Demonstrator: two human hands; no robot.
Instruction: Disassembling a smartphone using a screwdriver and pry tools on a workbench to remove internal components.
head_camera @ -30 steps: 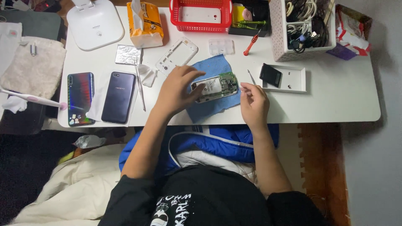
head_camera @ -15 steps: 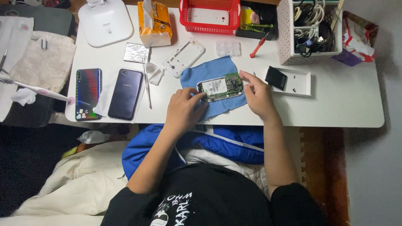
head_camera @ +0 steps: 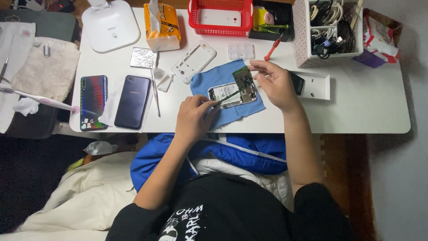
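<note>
A person sits at a white table (head_camera: 356, 107). An opened phone (head_camera: 232, 94) lies on a blue cloth (head_camera: 209, 82) near the table's front edge, about midway along it. The left hand (head_camera: 194, 118) has its grip closed on a thin green tool (head_camera: 229, 96) whose tip touches the phone. The right hand (head_camera: 276, 82) pinches a green circuit board (head_camera: 244, 76), tilted up off the phone. Two intact phones (head_camera: 113, 101) lie toward the left edge; a red basket (head_camera: 220, 18) stands at the back edge.

head cam — looks straight down | mid-height over white table (head_camera: 356, 107) | single view — lap and forearms below
</note>
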